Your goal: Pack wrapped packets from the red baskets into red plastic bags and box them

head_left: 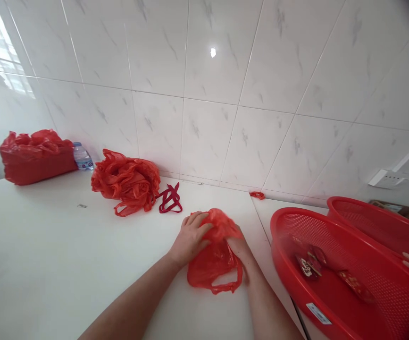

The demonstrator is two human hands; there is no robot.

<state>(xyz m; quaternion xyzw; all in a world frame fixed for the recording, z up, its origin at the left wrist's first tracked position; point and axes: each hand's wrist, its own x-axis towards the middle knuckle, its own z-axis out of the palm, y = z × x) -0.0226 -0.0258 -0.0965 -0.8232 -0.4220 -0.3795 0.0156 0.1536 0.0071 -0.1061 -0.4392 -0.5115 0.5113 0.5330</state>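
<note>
A: Where is the red plastic carrier bag [201, 268]?

B: At the white table [66, 264], between the person's two hands, with a loop handle [240, 273] hanging on the near side. Whether its lower part touches the tabletop is hard to tell.

A: And how do the hands stand?

B: The left hand [192, 236] lies over the upper film, fingers slightly parted; whether they pinch anything underneath does not show. The right hand [237, 242] is mostly covered by the film, so its fingers could be closed or spread; the view cannot settle it.

A: How should the bag handle?

B: Very light, judging by the thin, see-through film, and limp, with no stiffness to hold a shape. It probably slides easily under dry fingertips and clings to itself in folds, much like the crumpled pile of red bags [126, 182] near the wall.

A: Fragile?

B: It would likely stretch before tearing, though a sharp fingernail could puncture a single layer.

A: Then where is the best hold?

B: The loop handle, where the film looks gathered and thicker, or a bunched fold taken between thumb and fingers. One flat layer would probably slip.
</note>
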